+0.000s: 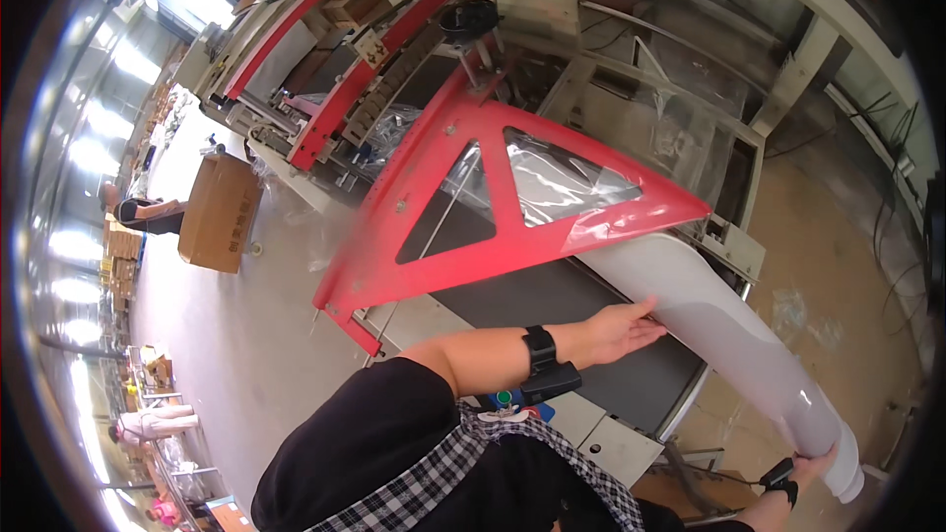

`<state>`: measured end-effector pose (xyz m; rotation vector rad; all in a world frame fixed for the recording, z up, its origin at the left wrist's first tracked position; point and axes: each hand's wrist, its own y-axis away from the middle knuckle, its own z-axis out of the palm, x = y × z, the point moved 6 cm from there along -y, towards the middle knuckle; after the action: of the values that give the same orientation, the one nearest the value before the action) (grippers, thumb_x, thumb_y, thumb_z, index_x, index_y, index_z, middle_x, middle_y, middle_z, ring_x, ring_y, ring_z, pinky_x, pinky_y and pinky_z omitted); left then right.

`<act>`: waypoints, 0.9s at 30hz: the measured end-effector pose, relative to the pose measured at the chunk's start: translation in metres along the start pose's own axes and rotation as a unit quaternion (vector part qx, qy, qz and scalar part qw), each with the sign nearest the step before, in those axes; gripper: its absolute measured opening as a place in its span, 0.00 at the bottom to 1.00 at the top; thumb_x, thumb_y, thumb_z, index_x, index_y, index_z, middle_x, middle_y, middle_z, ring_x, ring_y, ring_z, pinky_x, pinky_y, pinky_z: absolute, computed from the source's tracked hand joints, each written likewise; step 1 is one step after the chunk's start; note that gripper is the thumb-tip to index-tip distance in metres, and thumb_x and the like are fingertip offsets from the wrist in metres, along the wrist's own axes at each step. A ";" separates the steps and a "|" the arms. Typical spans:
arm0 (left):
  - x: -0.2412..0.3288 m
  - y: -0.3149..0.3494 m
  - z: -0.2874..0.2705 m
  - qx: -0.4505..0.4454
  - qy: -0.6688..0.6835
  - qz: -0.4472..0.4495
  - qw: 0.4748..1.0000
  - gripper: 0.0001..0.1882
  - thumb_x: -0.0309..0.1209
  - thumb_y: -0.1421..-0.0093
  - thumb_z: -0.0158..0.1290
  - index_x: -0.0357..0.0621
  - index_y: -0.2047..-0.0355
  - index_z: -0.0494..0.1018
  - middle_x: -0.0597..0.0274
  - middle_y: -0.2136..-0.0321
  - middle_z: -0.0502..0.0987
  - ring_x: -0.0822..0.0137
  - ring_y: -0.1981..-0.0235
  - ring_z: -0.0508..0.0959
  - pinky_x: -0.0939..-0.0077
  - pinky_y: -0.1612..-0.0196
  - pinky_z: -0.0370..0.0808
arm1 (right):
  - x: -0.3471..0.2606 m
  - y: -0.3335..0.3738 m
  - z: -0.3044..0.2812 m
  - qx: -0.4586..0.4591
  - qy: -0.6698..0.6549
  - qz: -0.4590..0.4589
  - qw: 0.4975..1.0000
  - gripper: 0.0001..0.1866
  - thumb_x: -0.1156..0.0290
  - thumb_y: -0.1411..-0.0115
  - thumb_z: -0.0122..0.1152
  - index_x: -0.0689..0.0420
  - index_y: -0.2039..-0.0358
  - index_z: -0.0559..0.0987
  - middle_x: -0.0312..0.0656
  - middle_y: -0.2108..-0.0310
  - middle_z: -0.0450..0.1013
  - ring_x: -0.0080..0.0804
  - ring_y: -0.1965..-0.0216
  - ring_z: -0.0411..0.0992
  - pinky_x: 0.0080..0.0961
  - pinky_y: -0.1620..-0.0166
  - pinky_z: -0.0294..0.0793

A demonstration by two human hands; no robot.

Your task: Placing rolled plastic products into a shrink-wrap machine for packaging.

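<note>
A long, white-grey roll [734, 345] with a smooth, slightly glossy surface slants from the middle of the machine down to the lower right. Its far end passes beneath a red triangular frame [503, 261]. Near the middle of the roll, my left hand [623, 331] has its palm turned up and fingers stretched out, the thumb at the roll's edge. Farther right, my right hand [816, 466] grips the roll close to its near end; some of those fingers are hidden behind it. Below the frame lies a dark grey conveyor belt [552, 305].
Clear film [567, 182] shows through the frame's openings. Red rails [335, 113] and metal parts stand at the upper left. A cardboard box [221, 212] is beyond the machine at left, near another person [148, 212]. Metal posts [803, 69] rise at upper right.
</note>
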<state>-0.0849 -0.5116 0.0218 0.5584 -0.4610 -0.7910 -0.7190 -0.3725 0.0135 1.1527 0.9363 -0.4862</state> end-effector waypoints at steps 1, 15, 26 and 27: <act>0.003 0.002 -0.008 0.008 0.010 0.014 1.000 0.19 0.40 0.42 0.53 0.38 0.58 0.67 0.54 0.60 0.70 0.62 0.55 0.72 0.73 0.49 0.71 | 0.011 -0.002 0.005 0.004 -0.001 0.001 1.000 0.29 0.43 0.52 0.53 0.45 0.53 0.71 0.33 0.53 0.69 0.34 0.51 0.66 0.37 0.57 0.67; 0.237 0.269 -0.055 0.265 -0.545 0.347 0.716 0.10 0.35 0.41 0.51 0.42 0.66 0.74 0.63 0.72 0.76 0.71 0.69 0.76 0.78 0.64 0.73 | 0.094 0.097 0.159 -0.034 0.047 0.064 0.996 0.31 0.44 0.54 0.59 0.46 0.52 0.70 0.32 0.52 0.68 0.31 0.52 0.66 0.32 0.53 0.70; 0.356 0.232 -0.197 0.170 -0.099 0.096 0.976 0.31 0.53 0.42 0.46 0.33 0.56 0.70 0.49 0.60 0.76 0.59 0.57 0.76 0.64 0.54 0.73 | 0.131 0.169 0.227 -0.053 0.106 0.059 0.991 0.30 0.45 0.52 0.59 0.47 0.51 0.69 0.32 0.52 0.68 0.28 0.53 0.67 0.26 0.57 0.72; 0.356 0.228 -0.204 0.169 -0.094 0.098 0.976 0.31 0.53 0.42 0.46 0.33 0.56 0.70 0.49 0.60 0.76 0.59 0.57 0.76 0.64 0.54 0.73 | 0.134 0.189 0.236 -0.037 0.113 0.061 0.991 0.31 0.44 0.52 0.59 0.47 0.51 0.69 0.32 0.52 0.68 0.27 0.53 0.68 0.26 0.58 0.71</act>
<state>0.3741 -0.5932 0.0716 0.7442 -0.8235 -0.5795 -0.4165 -0.5044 0.0319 1.2068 1.0626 -0.2235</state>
